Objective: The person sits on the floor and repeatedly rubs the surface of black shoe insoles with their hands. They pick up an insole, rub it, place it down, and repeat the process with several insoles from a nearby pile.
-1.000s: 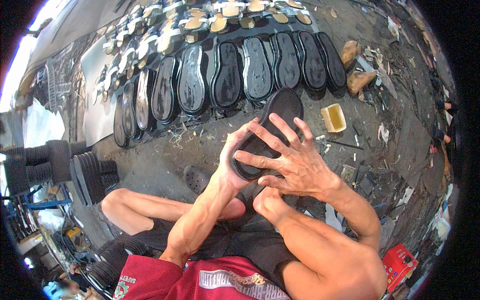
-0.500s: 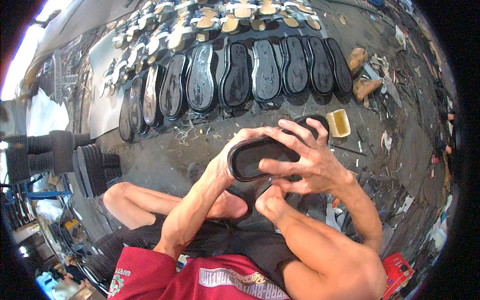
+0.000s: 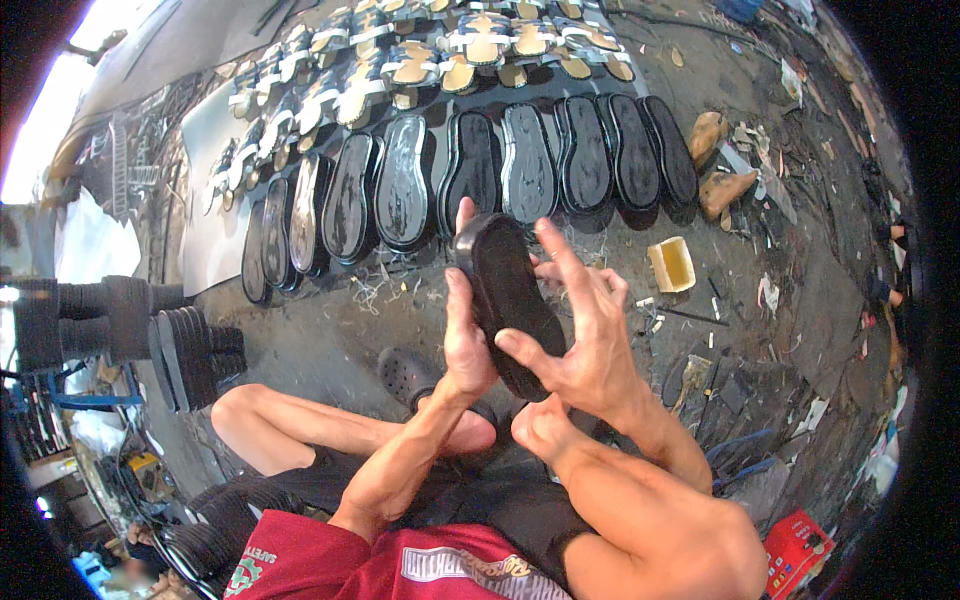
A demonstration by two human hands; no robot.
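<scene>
A black shoe sole (image 3: pixel 508 290) is tilted nearly upright in front of me, over my feet. My left hand (image 3: pixel 468 345) cradles it from the left, with the thumb along its edge and a fingertip showing past its far end. On the opposite side, my right hand (image 3: pixel 590 345) lays its thumb across the sole's face near the lower end. The right index finger sticks out away from the sole, while other fingertips come close to its right edge. What lies behind the sole is hidden.
Black soles (image 3: pixel 403 190) with shiny patches stand in a row ahead, with strapped sandal uppers (image 3: pixel 410 65) beyond. At right are a yellowish open container (image 3: pixel 671 265), brown foot-shaped forms (image 3: pixel 726 190) and a brush (image 3: pixel 692 378). Stacked soles (image 3: pixel 180 360) stand left; a clog (image 3: pixel 405 374) lies near my foot.
The sole has turned from lying crosswise to nearly upright. My right hand has slid from over its middle to its lower right side, and my left hand has moved lower along it.
</scene>
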